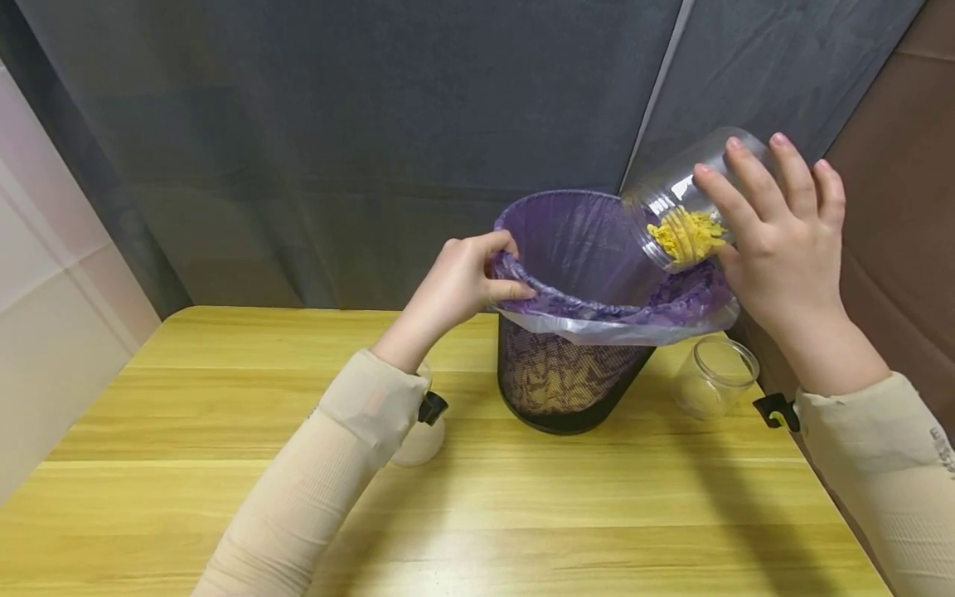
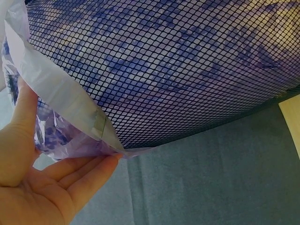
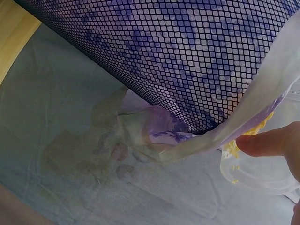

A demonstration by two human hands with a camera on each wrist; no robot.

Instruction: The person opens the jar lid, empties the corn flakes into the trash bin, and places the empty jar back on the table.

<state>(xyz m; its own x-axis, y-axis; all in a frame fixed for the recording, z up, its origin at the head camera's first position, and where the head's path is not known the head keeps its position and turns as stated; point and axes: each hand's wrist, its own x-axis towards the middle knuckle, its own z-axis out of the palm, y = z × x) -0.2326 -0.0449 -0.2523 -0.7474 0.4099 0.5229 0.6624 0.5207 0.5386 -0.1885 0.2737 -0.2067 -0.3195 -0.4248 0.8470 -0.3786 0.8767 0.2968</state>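
A black mesh wastebasket [image 1: 574, 381] on the wooden table is lined with a purple plastic bag [image 1: 567, 240], its pale edge folded over the rim. My left hand [image 1: 466, 278] grips the basket's left rim and the bag, thumb outside. My right hand [image 1: 791, 240] holds a clear jar [image 1: 682, 186] tipped over the basket's right side, mouth down to the left. Yellow shredded bits [image 1: 688, 236] lie inside near the jar's mouth. In the right wrist view the thumb [image 3: 262, 143] presses near the jar's mouth beside the bag's edge.
Right of the basket stands another clear jar [image 1: 716, 377]. A further clear container [image 1: 421, 444] is partly hidden behind my left forearm. A grey curtain [image 1: 373, 149] hangs behind the table [image 1: 224, 497], and a brown panel [image 1: 910, 207] borders its right side.
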